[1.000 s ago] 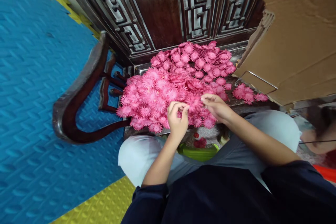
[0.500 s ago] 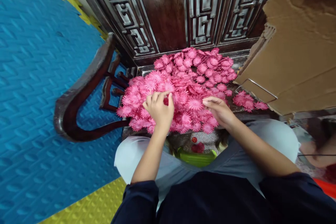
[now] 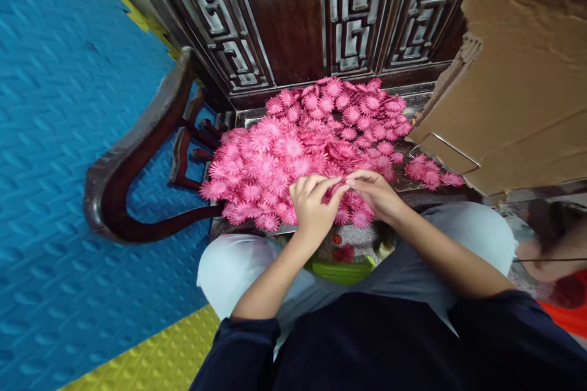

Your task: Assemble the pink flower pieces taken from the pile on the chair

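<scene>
Hundreds of pink paper flowers point(image 3: 302, 146) lie heaped on the seat of a dark wooden chair point(image 3: 132, 165) that stands on a blue foam mat point(image 3: 59, 134), and judging by the heap's bulk most of the sorting or assembling is left; the only sign of finished work is a few dark red pieces in a green tray point(image 3: 342, 269) between the knees, and whether those count as done I cannot tell. Moving right, the left hand point(image 3: 312, 208) sits at the heap's near edge, fingers curled and pinched toward the thumb on a small flower piece, too hidden to name exactly. Touching it fingertip to fingertip, the right hand point(image 3: 373, 192) is likewise nearly closed, pinching at the same spot. The flowers are flat round discs, so none has a long axis; most lie face up, petals fanning outward. The heap itself runs longest from near left to far right, toward the chair's carved back. Further right a small cluster of flowers point(image 3: 431, 172) lies apart, just beside a cardboard box point(image 3: 527, 85).
</scene>
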Demonstrator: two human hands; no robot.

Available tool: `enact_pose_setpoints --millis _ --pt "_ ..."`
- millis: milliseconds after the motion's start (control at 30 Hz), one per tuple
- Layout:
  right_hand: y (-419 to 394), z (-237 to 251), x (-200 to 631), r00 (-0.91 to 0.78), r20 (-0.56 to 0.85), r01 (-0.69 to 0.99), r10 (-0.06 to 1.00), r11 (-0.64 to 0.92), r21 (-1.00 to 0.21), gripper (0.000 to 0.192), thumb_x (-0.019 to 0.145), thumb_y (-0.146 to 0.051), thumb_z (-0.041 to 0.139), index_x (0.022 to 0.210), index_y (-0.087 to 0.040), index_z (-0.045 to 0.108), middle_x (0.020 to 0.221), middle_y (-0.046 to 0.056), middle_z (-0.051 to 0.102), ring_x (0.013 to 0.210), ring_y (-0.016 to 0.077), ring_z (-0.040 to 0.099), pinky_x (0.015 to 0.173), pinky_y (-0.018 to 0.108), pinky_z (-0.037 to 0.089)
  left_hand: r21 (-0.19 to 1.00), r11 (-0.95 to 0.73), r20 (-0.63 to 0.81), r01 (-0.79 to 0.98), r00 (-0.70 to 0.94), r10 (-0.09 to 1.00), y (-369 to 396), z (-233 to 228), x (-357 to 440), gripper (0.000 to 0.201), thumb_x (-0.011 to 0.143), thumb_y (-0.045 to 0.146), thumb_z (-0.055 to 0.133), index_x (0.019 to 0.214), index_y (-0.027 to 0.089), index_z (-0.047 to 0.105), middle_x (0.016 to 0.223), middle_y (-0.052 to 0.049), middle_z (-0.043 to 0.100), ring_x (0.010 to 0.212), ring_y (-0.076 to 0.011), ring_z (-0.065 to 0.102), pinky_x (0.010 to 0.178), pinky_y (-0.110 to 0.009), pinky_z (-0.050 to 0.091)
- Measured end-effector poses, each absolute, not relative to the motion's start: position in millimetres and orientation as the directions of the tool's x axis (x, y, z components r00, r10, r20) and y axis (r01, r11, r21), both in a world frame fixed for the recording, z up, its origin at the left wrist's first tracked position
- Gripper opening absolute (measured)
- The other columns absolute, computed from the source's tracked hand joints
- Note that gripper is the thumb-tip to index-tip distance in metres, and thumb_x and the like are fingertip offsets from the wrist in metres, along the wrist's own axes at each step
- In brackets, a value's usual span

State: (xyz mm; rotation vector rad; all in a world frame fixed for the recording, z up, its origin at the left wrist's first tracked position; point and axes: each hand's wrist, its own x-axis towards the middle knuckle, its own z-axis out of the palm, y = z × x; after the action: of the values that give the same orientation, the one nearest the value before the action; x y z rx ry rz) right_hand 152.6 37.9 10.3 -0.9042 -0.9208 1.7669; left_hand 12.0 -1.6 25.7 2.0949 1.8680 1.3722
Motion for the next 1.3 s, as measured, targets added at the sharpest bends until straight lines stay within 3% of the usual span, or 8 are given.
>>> enact_pose_setpoints --millis 300,733,1300 --pt "37 13 152 -0.307 -0.239 -0.381 0.921 -0.349 -0.856 0.017 0.053 -0.029 0.083 0.067 -0.025 0.073 0.066 -0.006 0.068 0.065 0.0077 0.059 0.071 0.023 0.044 0.633 -0.292 0.536 0.717 -0.134 0.833 2 18 7 0.016 0.074 0.038 0.068 0.082 0.025 0.071 0.073 0.001 0.066 0.076 -0.0151 0.054 0.072 -0.031 0.035" --pt "40 11 153 -0.33 -0.244 -0.338 0.912 -0.356 -0.871 0.021 0.042 -0.028 0.086 0.058 -0.026 0.072 0.068 -0.004 0.069 0.066 0.01 0.059 0.074 0.028 0.044 0.655 -0.381 0.566 0.653 -0.09 0.819 2 15 4 0.007 0.076 0.031 0.067 0.075 0.024 0.07 0.068 0.002 0.065 0.072 -0.0141 0.053 0.072 -0.031 0.036" --pt "39 10 156 -0.377 -0.185 -0.214 0.907 -0.28 -0.936 0.013 0.058 -0.028 0.079 0.065 -0.021 0.071 0.066 -0.003 0.066 0.065 0.0094 0.055 0.072 0.026 0.042 0.611 -0.405 0.571 0.681 -0.024 0.821 1 12 5 0.011 0.08 0.023 0.061 0.069 0.019 0.06 0.069 0.001 0.059 0.07 -0.0142 0.05 0.068 -0.029 0.036"
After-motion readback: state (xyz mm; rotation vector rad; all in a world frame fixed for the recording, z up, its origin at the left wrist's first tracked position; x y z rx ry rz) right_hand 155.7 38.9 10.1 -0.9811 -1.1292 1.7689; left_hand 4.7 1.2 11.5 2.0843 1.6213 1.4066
